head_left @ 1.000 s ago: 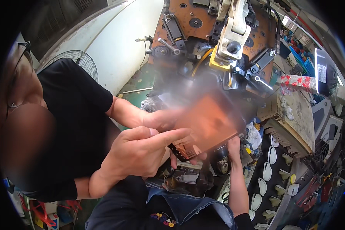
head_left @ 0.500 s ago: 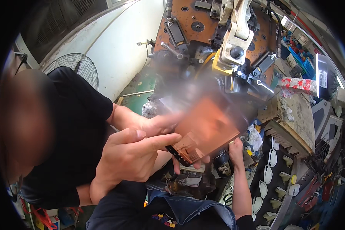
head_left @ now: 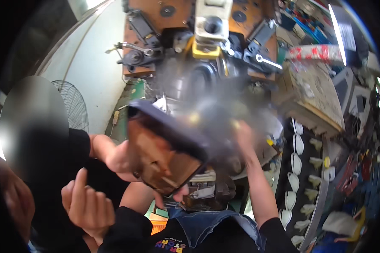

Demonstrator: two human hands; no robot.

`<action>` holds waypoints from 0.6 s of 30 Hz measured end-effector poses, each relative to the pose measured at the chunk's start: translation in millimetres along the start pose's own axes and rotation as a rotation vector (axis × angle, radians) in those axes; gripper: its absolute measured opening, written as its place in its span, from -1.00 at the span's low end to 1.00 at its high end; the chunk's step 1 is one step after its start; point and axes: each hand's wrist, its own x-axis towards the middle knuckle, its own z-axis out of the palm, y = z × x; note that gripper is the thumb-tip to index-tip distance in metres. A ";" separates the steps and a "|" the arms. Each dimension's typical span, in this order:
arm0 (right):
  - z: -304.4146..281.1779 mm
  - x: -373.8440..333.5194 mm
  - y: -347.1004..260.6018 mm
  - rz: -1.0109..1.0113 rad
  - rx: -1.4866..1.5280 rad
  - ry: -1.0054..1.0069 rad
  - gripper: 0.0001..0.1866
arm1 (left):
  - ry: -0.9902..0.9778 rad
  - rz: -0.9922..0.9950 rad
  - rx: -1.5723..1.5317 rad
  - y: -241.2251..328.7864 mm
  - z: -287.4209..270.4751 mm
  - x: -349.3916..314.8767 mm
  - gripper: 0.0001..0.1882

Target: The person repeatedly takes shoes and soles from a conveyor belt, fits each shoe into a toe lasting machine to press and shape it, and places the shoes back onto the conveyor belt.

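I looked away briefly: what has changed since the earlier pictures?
The view has swung. The co-worker's pointing hand has left the black-edged device, dropping to the lower left. The device has turned and shifted left, away from the person's right hand. The wooden box looks unchanged.

Brown machine bed, beyond the right hand and its fingers: carries dark clamps with metal levers. Dark strip, right of those fingers: white oval pieces in a row, beige pieces alongside.
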 end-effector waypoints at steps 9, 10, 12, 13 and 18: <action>33.6 23.8 -13.1 0.132 0.149 0.243 -0.88 | 0.760 0.433 0.468 -55.7 -0.8 81.5 -0.76; 41.6 24.8 -18.2 0.096 0.053 0.253 -0.88 | 0.731 0.449 0.287 -57.2 -1.3 78.2 -0.72; 47.1 29.4 -31.5 0.048 0.018 0.311 -0.86 | 0.710 0.462 0.035 -57.8 -1.7 81.1 -0.68; 48.2 31.5 -36.3 0.041 0.025 0.337 -0.85 | 0.703 0.459 0.032 -57.1 -3.3 86.0 -0.68; 61.8 36.0 -54.7 0.105 0.085 0.320 -0.86 | 0.894 0.463 0.386 -36.9 -23.0 99.6 -0.75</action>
